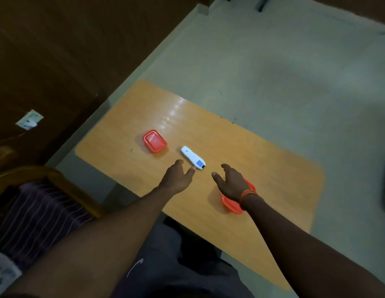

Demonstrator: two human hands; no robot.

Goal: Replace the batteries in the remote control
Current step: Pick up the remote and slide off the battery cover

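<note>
Lying on the bench (241, 151), the white remote (192, 157) sits between the empty, spread left hand (177, 176) and right hand (231, 179).

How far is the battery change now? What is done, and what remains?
Nothing looks done yet: the white remote lies on the table between two red containers, closed as far as shows. In hand: the left hand and right hand reach toward it, open and empty. Left: opening it, swapping batteries, closing it.
</note>
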